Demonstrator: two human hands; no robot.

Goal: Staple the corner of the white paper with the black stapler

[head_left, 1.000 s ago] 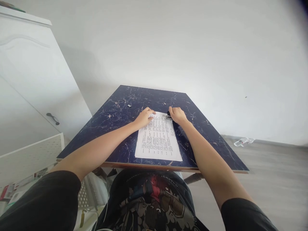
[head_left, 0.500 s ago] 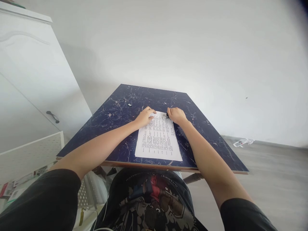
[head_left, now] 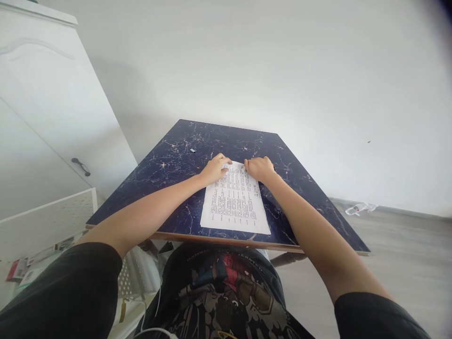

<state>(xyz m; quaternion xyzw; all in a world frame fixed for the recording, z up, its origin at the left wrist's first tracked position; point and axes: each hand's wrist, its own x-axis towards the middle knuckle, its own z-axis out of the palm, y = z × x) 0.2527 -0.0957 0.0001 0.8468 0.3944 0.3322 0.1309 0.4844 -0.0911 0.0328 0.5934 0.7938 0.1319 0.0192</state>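
A stack of printed paper sheets [head_left: 235, 202] lies flat near the front of the dark blue marbled table [head_left: 176, 188]. My left hand [head_left: 215, 169] rests at the stack's top left, thumb and fingers bent over its edge, holding it. At the top right corner, my right hand [head_left: 259, 168] is closed. It covers most of a small black object that looks like a stapler; only a dark bit shows beside the fingers. Handwriting runs along the right margin of the top sheet.
A small pale piece [head_left: 192, 150] lies on the table, far left of the sheets. A white cabinet [head_left: 45, 103] stands at the left, above a white perforated panel [head_left: 52, 221]. Clear plastic packaging [head_left: 360, 208] lies on the floor by the wall.
My right hand has shifted over the top right corner, and the black end that showed left of its fingers is now hidden. My left hand stays on the sheets. The view has tilted slightly.
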